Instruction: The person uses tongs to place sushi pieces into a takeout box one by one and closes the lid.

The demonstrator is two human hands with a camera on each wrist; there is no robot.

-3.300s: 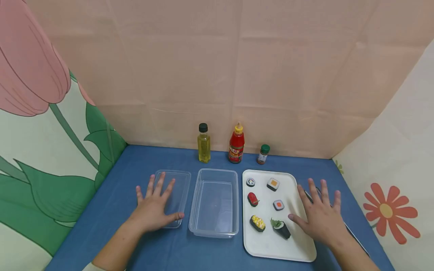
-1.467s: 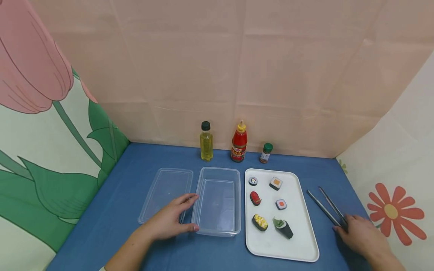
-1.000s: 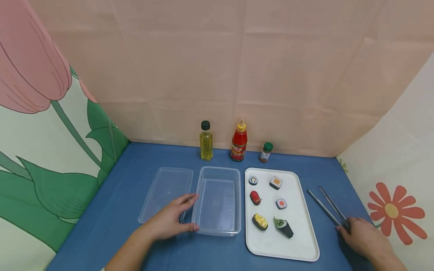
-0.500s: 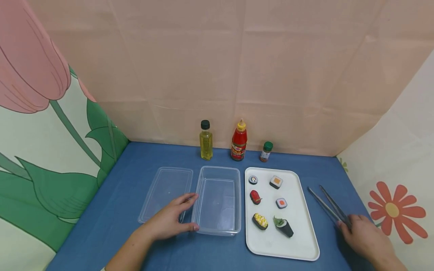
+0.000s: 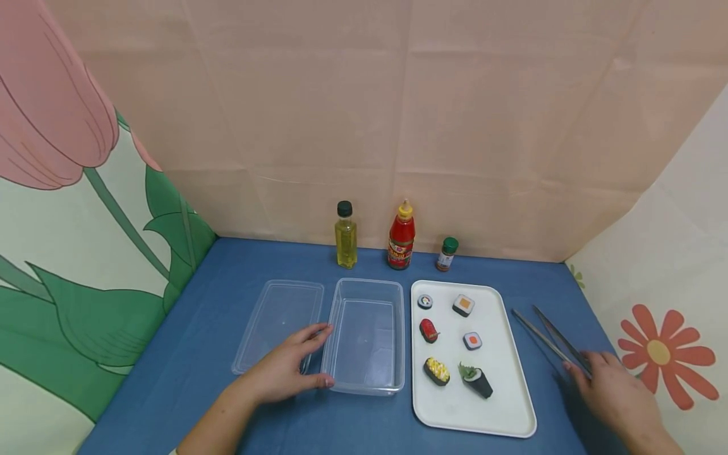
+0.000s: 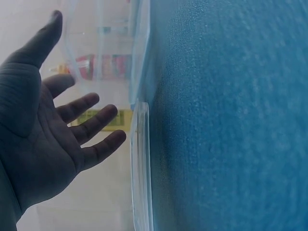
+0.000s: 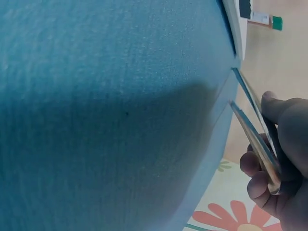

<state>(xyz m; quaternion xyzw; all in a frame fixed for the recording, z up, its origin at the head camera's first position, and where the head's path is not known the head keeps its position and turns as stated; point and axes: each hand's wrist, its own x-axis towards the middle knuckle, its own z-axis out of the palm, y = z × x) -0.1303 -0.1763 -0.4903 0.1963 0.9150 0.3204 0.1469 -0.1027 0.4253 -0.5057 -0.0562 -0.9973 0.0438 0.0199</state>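
In the head view, my left hand (image 5: 281, 373) hovers over the lower part of the clear lid (image 5: 284, 309). Its thumb and forefinger reach the left side of a clear plastic container (image 5: 370, 387); whether they touch it I cannot tell. The left wrist view shows the fingers of this hand loosely extended, gripping nothing. My right hand (image 5: 620, 395) holds metal tongs (image 7: 257, 139) between thumb and curled fingers, their arms apart and tips pointing forward, just above the cloth. Left of the tongs lies a white tray (image 5: 455, 411) with several sushi pieces, among them a hand roll (image 5: 476, 381) and a corn-topped one (image 5: 436, 371).
Along the back stand an oil bottle (image 5: 345, 240), a red sauce bottle (image 5: 401, 240) and a small green-capped jar (image 5: 447, 256). A blue cloth (image 5: 188, 354) covers the table. Fabric backdrops close off the back (image 5: 296, 114) and both sides.
My spread hands have come down: the left moved right to the container's side, the right moved right and took hold of the tongs. Lately the tongs have risen slightly off the cloth.
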